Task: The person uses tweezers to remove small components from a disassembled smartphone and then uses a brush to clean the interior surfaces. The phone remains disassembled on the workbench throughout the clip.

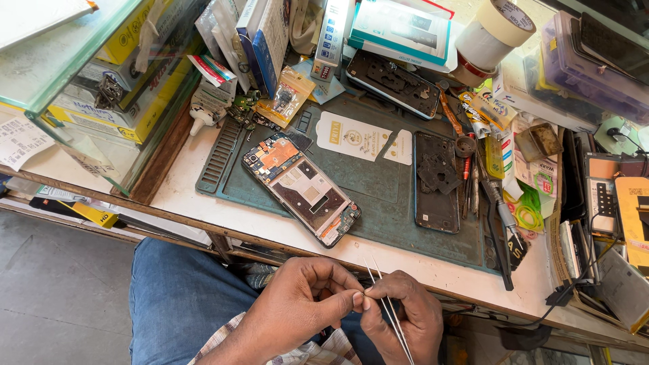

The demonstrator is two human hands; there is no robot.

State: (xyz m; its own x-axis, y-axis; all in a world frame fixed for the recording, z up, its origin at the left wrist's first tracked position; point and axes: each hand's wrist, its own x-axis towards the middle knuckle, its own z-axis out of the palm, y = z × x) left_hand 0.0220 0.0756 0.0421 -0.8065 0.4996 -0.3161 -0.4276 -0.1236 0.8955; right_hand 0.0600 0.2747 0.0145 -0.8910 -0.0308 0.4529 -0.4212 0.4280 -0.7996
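Both hands are low in the head view, over my lap in front of the bench edge. My right hand grips thin metal tweezers, their tips pointing up toward the bench. My left hand pinches something tiny between thumb and forefinger, right at the tweezers; the part itself is too small to make out. On the green work mat above the hands lies an opened phone with its circuit board and inner frame exposed. To its right rests a dark phone back panel with a loose black bracket on it.
A white card lies on the mat. Screwdrivers and tools line the mat's right edge. Tape rolls, boxes, another phone frame and packets crowd the back. A glass shelf with boxes stands left. Cables and devices fill the right.
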